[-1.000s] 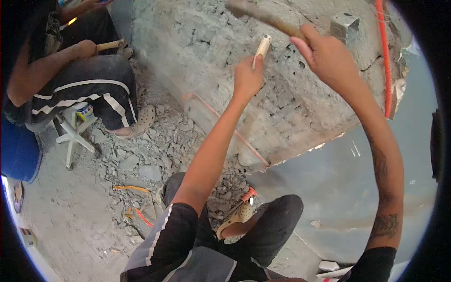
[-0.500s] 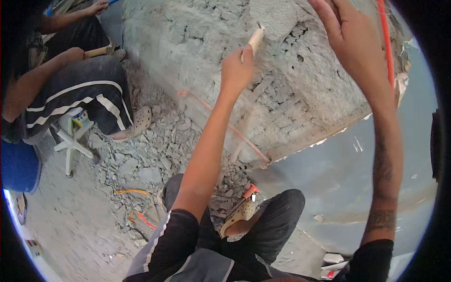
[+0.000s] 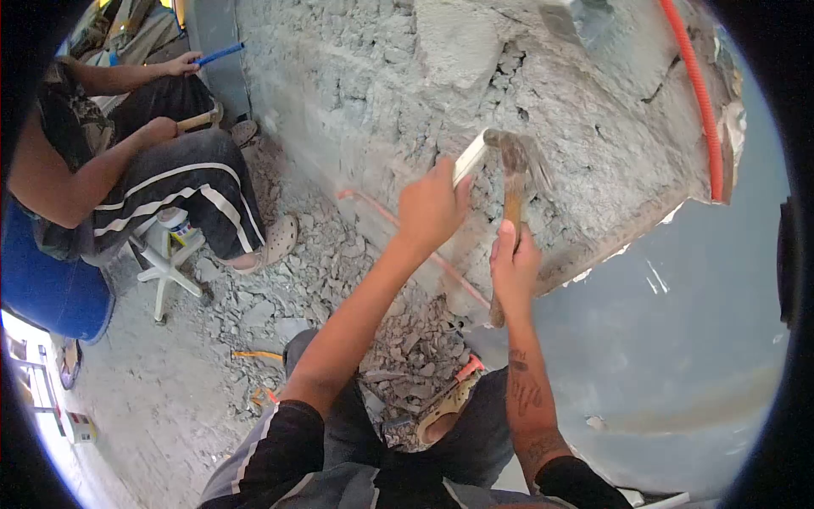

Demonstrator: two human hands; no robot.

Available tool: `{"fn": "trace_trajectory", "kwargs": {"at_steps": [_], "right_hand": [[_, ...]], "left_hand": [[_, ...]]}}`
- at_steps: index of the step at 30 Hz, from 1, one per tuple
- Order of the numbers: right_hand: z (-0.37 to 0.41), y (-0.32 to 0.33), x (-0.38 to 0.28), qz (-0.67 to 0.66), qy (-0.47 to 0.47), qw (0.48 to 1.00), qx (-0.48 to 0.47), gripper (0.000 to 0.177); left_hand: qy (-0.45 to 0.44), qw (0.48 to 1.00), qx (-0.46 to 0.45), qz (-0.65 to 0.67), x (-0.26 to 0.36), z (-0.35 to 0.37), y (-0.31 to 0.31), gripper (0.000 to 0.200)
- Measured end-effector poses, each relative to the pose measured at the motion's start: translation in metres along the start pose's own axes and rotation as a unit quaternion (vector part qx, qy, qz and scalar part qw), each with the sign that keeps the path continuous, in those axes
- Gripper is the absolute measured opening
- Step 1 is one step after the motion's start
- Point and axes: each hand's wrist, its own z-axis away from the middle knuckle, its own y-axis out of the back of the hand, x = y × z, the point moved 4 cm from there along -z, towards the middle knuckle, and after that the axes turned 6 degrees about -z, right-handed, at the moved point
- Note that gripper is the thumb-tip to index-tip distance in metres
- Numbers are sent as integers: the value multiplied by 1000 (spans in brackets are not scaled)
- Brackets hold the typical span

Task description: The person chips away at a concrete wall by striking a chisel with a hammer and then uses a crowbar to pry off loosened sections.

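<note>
My left hand [image 3: 426, 208] is closed round a pale chisel-like tool [image 3: 471, 156], which points up and to the right against the rough grey wall [image 3: 390, 102]. My right hand [image 3: 515, 267] grips the wooden handle of a hammer [image 3: 513, 165]. The hammer's blurred head is beside the upper end of the pale tool. Cracks and chipped hollows mark the wall around both tools. Where the pale tool's tip meets the wall is hidden by the hammer head.
A co-worker [image 3: 72, 170] sits at the left, holding a blue tool [image 3: 222, 54] and a hammer [image 3: 198, 120]. Rubble [image 3: 322, 280] covers the floor below the wall. An orange conduit [image 3: 697, 93] runs down the right. A blue barrel [image 3: 55, 280] stands behind the co-worker.
My right hand has come down from the upper right, and the hammer now shows at the pale tool. My left hand and its tool are slightly lower. The view has shifted.
</note>
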Motion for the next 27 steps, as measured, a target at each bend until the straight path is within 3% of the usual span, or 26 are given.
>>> {"fn": "trace_trajectory", "kwargs": {"at_steps": [4, 6, 13, 16, 18, 19, 20, 21, 22, 24, 25, 27], "right_hand": [[11, 6, 33, -82, 31, 995, 48, 48], [13, 8, 41, -331, -46, 942, 7, 56], [6, 8, 27, -290, 22, 957, 22, 64], [-3, -1, 9, -366, 70, 928, 23, 63], [-15, -11, 7, -413, 127, 896, 106, 60], [-26, -22, 21, -413, 127, 896, 104, 60], [-38, -35, 43, -321, 131, 931, 112, 58], [-41, -39, 35, -226, 133, 958, 120, 57], [-42, -35, 30, -224, 134, 958, 117, 57], [-47, -29, 17, -181, -34, 982, 33, 53], [-42, -23, 5, -180, -34, 983, 29, 53], [-32, -7, -10, -364, 28, 923, 125, 51]], "left_hand": [[-49, 996, 39, -66, 1, 0, -18, 27], [-63, 992, 66, -86, 3, -6, -19, 29], [-111, 984, 95, -99, -4, -34, -19, 33], [-122, 984, 103, -83, -11, -37, -20, 29], [-133, 982, 117, -71, -14, -38, -21, 27], [-129, 983, 117, -59, -15, -38, -22, 27], [-123, 984, 118, -47, -15, -37, -23, 26], [-121, 984, 119, -47, -14, -36, -22, 26], [-110, 987, 106, -42, -14, -36, -23, 25], [-96, 990, 97, -40, -16, -38, -22, 25], [-97, 991, 89, -36, -17, -37, -23, 27], [-96, 991, 85, -33, -17, -40, -24, 30]]}}
